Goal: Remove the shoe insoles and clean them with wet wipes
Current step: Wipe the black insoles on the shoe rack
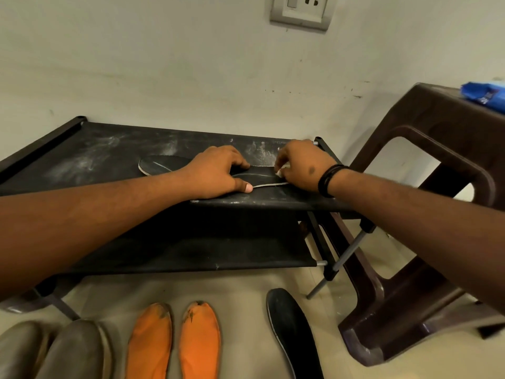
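Nearest on the floor lie two grey shoes (52, 351), two orange shoes (175, 343) and a loose black insole (293, 335) with a pale edge. Just beyond, both forearms reach over the front of a dusty black shoe rack (90, 157). On its top shelf a second black insole (164, 165) lies lengthwise, its left end free and its middle hidden under the hands. Pressing down on it, the left hand (216, 173) has its fingers curled over the far edge and its thumb flat along the near white rim. At the insole's right end, the right hand (303, 166), a black band on its wrist, pinches a small white wipe (281, 170) in bunched fingertips against the surface. A brown plastic stool (426, 187) stands right of the rack, carrying a blue packet (483, 95). Behind everything, the wall bears a socket (303, 9).
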Demonstrator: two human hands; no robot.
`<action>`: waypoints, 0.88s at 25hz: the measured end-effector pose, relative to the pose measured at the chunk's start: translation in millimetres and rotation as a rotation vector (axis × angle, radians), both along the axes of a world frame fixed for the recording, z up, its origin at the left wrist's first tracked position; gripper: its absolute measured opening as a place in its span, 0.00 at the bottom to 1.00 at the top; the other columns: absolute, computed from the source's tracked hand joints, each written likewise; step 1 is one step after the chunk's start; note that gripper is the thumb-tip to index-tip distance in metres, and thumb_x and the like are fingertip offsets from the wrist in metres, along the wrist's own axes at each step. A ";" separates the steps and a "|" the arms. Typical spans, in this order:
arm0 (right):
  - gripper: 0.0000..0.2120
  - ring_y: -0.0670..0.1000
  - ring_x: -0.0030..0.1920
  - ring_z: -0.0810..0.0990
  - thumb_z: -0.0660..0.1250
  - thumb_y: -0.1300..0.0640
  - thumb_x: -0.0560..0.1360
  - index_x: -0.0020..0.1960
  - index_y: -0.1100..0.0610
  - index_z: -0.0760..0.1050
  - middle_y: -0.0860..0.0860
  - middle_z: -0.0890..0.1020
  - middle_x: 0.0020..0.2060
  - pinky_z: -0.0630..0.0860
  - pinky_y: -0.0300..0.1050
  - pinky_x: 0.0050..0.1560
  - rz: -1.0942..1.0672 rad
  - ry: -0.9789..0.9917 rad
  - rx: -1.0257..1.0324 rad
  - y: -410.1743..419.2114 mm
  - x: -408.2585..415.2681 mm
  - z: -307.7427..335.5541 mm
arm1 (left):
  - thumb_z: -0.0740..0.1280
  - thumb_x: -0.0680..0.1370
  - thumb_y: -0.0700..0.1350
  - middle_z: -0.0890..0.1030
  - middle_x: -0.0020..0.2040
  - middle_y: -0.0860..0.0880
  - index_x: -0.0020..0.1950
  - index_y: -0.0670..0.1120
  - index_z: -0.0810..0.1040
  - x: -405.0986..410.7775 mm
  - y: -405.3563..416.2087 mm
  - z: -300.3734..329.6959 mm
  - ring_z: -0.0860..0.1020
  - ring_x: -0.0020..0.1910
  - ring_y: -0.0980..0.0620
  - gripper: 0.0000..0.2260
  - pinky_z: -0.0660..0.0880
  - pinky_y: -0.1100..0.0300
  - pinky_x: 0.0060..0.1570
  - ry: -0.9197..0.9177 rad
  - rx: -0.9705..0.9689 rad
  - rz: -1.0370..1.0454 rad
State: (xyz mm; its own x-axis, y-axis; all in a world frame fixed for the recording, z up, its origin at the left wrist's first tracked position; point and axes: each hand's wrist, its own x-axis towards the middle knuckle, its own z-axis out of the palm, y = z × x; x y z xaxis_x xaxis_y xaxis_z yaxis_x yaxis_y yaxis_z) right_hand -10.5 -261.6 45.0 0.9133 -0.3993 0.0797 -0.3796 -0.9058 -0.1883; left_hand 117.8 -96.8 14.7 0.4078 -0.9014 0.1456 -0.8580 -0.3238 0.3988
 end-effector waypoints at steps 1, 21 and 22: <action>0.07 0.53 0.51 0.81 0.68 0.60 0.76 0.51 0.53 0.83 0.53 0.83 0.53 0.79 0.51 0.56 -0.054 0.004 -0.048 -2.6 -0.2 -0.1 | 0.74 0.74 0.56 0.76 0.68 0.50 0.69 0.49 0.78 -1.1 0.1 0.5 0.74 0.65 0.48 0.25 0.71 0.46 0.67 0.001 0.003 -0.002; 0.06 0.49 0.54 0.79 0.68 0.56 0.77 0.51 0.51 0.82 0.49 0.83 0.52 0.76 0.47 0.58 0.165 0.022 0.042 4.4 -8.5 -8.3 | 0.74 0.74 0.57 0.76 0.68 0.50 0.69 0.49 0.78 1.1 -0.8 -1.4 0.74 0.66 0.47 0.25 0.70 0.45 0.68 -0.017 0.001 -0.004; 0.06 0.49 0.54 0.80 0.68 0.56 0.77 0.51 0.50 0.82 0.50 0.83 0.53 0.77 0.48 0.58 0.152 0.016 0.023 1.7 -6.4 -8.8 | 0.74 0.74 0.57 0.76 0.68 0.49 0.69 0.49 0.78 1.5 -1.8 -1.1 0.74 0.66 0.47 0.25 0.70 0.45 0.68 -0.018 0.003 -0.002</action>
